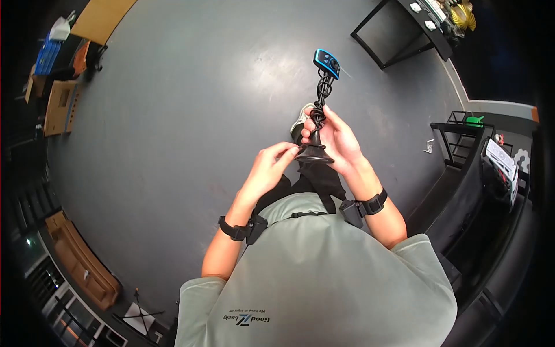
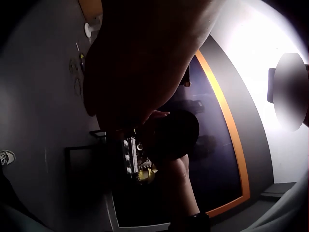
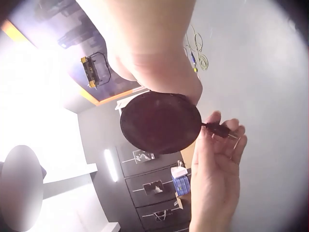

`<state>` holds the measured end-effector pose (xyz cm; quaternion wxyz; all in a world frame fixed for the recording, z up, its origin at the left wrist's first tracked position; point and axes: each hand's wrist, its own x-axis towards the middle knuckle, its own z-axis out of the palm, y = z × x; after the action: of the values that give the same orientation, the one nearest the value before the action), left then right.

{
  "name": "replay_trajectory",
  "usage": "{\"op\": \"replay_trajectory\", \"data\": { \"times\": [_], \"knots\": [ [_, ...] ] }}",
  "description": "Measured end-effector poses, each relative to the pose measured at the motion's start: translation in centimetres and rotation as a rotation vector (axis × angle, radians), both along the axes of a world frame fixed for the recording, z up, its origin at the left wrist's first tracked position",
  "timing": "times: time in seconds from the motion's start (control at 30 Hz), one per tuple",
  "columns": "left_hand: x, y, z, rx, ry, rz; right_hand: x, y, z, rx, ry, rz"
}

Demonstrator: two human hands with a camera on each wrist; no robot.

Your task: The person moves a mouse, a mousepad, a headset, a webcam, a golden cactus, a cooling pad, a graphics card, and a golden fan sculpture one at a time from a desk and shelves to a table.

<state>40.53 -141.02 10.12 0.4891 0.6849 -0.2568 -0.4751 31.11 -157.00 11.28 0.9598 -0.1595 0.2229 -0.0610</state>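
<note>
My right hand (image 1: pixel 341 139) grips the stem of a black stand (image 1: pixel 319 115), which has black cable wound around it. At its top is a black, blue-edged control head (image 1: pixel 327 62) with buttons; at the bottom is a flared round base (image 1: pixel 315 155). The base's dark underside (image 3: pixel 161 123) faces the right wrist camera. My left hand (image 1: pixel 270 165) is beside the base's edge, where its fingers pinch a small dark cable plug (image 3: pixel 219 129) with a metal tip. In the left wrist view, the left hand (image 2: pixel 135 63) is a dark silhouette and hides most of the stand.
A black-framed table (image 1: pixel 399 34) holding assorted items stands at the far right. Cardboard boxes (image 1: pixel 60 107) and a blue crate (image 1: pixel 47 55) are at the left. A brown sofa (image 1: pixel 81 260) lies lower left, and black furniture (image 1: pixel 462 214) runs along the right. One shoe (image 1: pixel 302 118) shows behind the stand.
</note>
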Motion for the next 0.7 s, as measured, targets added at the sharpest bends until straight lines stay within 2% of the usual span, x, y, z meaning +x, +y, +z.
{"op": "replay_trajectory", "data": {
  "times": [0.07, 0.1, 0.13, 0.2, 0.27, 0.33, 0.37, 0.4, 0.47, 0.57, 0.7],
  "knots": [
    [1.4, -3.8, 0.0, 0.038, 0.001, -0.076, 1.3, -3.3, -0.3, 0.004, -0.029, -0.045],
    [2.0, -6.1, 0.0, -0.029, 0.062, -0.107, 1.8, -5.4, -0.6, 0.009, -0.043, -0.065],
    [1.1, -5.4, 0.7, -0.104, 0.117, -0.128, 0.9, -4.4, 0.0, 0.017, -0.045, -0.087],
    [3.7, -11.1, 0.1, -0.174, 0.181, -0.259, 3.5, -10.6, 0.3, 0.032, -0.088, -0.154],
    [4.4, -16.4, 2.6, -0.173, 0.340, -0.295, 3.5, -15.1, 1.0, -0.069, -0.104, -0.278],
    [5.2, -21.1, 4.1, -0.148, 0.372, -0.353, 3.4, -19.3, 2.4, -0.111, -0.120, -0.361],
    [6.1, -17.8, 4.8, -0.140, 0.429, -0.360, 4.1, -15.7, 3.6, -0.207, -0.097, -0.398],
    [7.1, -20.3, 4.6, -0.148, 0.423, -0.383, 4.8, -17.5, 3.9, -0.291, -0.075, -0.450],
    [7.8, -23.8, 4.4, -0.178, 0.662, -0.275, 5.2, -19.8, 4.3, -0.321, -0.087, -0.494],
    [7.7, -29.2, 5.4, -0.205, 0.693, -0.316, 4.4, -23.4, 5.8, -0.491, -0.058, -0.576],
    [10.0, -33.8, 5.2, -0.186, 0.694, -0.389, 4.4, -26.7, 5.9, -0.572, -0.032, -0.619]
  ]
}}
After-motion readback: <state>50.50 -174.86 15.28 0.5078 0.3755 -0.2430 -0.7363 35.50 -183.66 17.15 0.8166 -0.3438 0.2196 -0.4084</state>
